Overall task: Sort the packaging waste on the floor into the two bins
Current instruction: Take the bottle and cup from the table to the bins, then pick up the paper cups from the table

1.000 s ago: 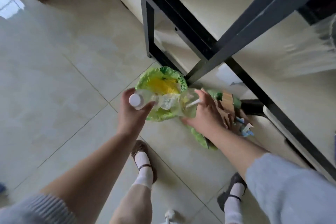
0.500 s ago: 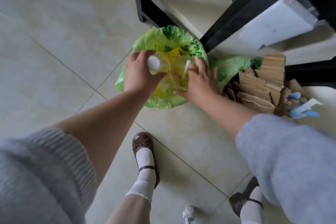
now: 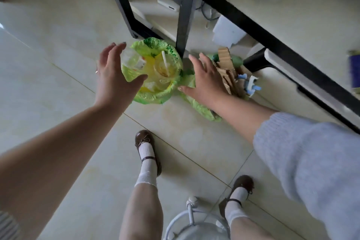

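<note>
A round bin lined with a green bag [image 3: 171,54] stands on the floor by a black table leg. Inside lie a clear plastic bottle [image 3: 133,60] and a clear cup with a white straw [image 3: 163,66]. My left hand [image 3: 113,78] hovers over the bin's left rim, fingers spread, holding nothing. My right hand [image 3: 206,80] is open just right of that bin, above a second green-lined bin [image 3: 196,103]. This second bin holds brown cardboard pieces [image 3: 226,70] and blue and white plastic bits [image 3: 250,84].
A black metal table frame [image 3: 185,9] rises directly behind the bins. White boxes and cables [image 3: 227,32] lie under the table. A white round stand [image 3: 191,220] sits near my feet at the bottom. Pale floor tiles stretch to the left.
Both hands let go of the bottle and cup, which now lie in the left bin. The hands have spread open and moved apart.
</note>
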### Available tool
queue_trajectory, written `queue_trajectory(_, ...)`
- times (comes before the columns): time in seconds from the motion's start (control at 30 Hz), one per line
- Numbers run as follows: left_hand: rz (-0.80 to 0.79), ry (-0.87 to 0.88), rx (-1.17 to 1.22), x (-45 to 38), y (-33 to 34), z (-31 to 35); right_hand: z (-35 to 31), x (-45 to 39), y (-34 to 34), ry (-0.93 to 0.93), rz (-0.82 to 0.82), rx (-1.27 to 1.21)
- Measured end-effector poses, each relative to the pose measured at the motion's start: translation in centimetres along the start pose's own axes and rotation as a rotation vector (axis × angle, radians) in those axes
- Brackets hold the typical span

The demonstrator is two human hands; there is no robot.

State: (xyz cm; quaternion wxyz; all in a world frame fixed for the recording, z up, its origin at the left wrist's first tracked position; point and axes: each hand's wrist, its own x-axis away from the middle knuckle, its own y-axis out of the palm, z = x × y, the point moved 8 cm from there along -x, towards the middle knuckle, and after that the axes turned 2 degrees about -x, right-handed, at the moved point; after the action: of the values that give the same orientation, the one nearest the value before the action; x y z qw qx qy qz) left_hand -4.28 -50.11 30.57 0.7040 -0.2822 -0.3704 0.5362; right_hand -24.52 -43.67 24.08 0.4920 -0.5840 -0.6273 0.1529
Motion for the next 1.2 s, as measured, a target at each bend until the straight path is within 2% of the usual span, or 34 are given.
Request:
queue_trajectory(0.13,-0.082,-0.030,0.057,9.3,-0.3,6.8,2.7,8.2,-5.9,0.024,0.003,-0.133)
queue_trajectory(0.23,-0.153,-0.191,0.191,17.1,1.1,12.4,5.8,16.7,-10.9,0.089,0.015,-0.278)
queue_trajectory(0.3,-0.212,-0.229,0.287,21.8,2.6,17.7,8.7,22.5,-14.3,0.135,0.023,-0.341)
queue_trajectory(0.4,-0.324,-0.195,0.308,28.0,5.5,26.1,14.4,31.0,-18.8,0.203,0.041,-0.369)
queue_trajectory(0.57,-0.586,-0.081,0.284,35.8,12.4,38.4,26.1,43.7,-25.2,0.385,0.204,-0.420)
queue_trajectory(0.73,-0.795,0.065,0.236,41.2,18.8,47.7,36.0,55.2,-26.5,0.682,0.321,-0.552)
queue_trajectory(0.9,-0.999,0.150,0.170,46.7,25.7,54.0,42.9,65.7,-26.6,0.942,0.447,-0.669)
queue_trajectory(1.07,-1.113,0.218,0.114,51.2,30.4,59.4,47.3,73.3,-26.5,1.107,0.545,-0.773)
queue_trajectory(1.2,-1.174,0.315,0.038,54.6,34.0,63.7,50.5,77.0,-27.0,1.161,0.613,-0.851)
